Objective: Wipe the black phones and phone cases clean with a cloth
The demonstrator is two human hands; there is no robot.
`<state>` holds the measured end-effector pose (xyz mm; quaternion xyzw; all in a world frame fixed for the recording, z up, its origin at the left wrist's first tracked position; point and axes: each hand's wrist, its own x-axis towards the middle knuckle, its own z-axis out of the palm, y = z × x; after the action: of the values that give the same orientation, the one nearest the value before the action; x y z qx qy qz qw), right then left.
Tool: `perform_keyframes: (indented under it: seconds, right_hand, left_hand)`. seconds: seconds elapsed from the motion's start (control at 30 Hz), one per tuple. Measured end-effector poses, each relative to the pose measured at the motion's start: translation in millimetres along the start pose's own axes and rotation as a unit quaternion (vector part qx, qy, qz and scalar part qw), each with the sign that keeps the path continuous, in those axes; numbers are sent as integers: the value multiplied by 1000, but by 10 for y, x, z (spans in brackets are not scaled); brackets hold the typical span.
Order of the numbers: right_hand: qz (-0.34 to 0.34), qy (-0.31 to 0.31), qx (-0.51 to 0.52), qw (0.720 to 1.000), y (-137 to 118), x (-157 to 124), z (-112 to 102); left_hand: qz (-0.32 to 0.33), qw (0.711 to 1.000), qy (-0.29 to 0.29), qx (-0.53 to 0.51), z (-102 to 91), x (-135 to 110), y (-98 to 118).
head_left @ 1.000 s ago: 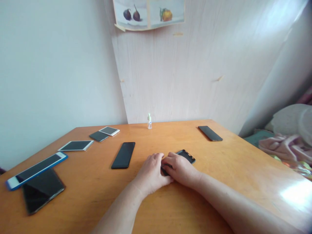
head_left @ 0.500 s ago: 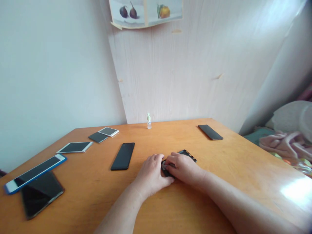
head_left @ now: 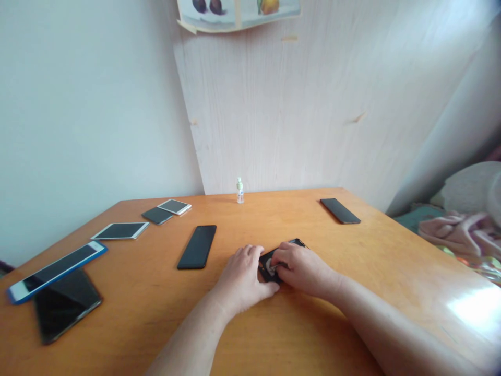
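A black phone case (head_left: 265,259), with cut-outs seen along its far edge, lies on the wooden table in front of me. My left hand (head_left: 243,277) steadies its near left end between thumb and fingers. Bent over the case, my right hand (head_left: 298,267) pinches a small crumpled white wipe (head_left: 270,267) against its surface. My right hand hides much of the case's middle. Just left of my left hand lies a black phone (head_left: 197,247), face up.
Farther left are a blue-edged white phone (head_left: 58,271) resting on a black tablet-like device (head_left: 68,308), a white phone (head_left: 120,230), and two small devices overlapping, the upper one white (head_left: 175,207). A small pump bottle (head_left: 240,191) stands at the back; another dark phone (head_left: 340,211) lies right.
My right hand has slid slightly right along the case, showing more of the white wipe. My left hand keeps its place. The view has tipped slightly downward.
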<state>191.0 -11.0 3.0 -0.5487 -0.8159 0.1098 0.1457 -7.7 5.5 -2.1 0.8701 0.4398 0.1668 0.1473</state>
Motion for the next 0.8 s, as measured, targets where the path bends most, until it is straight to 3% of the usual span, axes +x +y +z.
perform_keyframes:
  seconds: [0.1, 0.17, 0.23, 0.4, 0.47, 0.67, 0.73, 0.8]
  right_hand:
    - [121, 26, -67, 990, 212, 10, -127]
    - [154, 32, -82, 984, 280, 11, -163]
    - [126, 28, -54, 990, 223, 1, -129]
    - [-29, 9, 38, 999, -83, -38, 40]
    - [-19, -3, 35, 999, -54, -41, 17]
    - [130, 39, -20, 991, 324, -16, -154]
    - [112, 53, 13, 992, 294, -16, -110]
    - [48, 48, 63, 996, 161, -25, -25]
  left_hand:
    - [3, 1000, 1, -4, 5, -5, -13]
    - [5, 1000, 5, -4, 5, -6, -12]
    - [3, 1000, 4, -2, -1, -4, -1]
    - [3, 1000, -2, 4, -12, 0, 21]
    - [4, 1000, 1, 4, -10, -3, 18]
    - [5, 1000, -6, 1, -37, -14, 25]
    - [5, 1000, -5, 4, -44, -13, 32]
    - [4, 1000, -2, 6, -39, -10, 32]
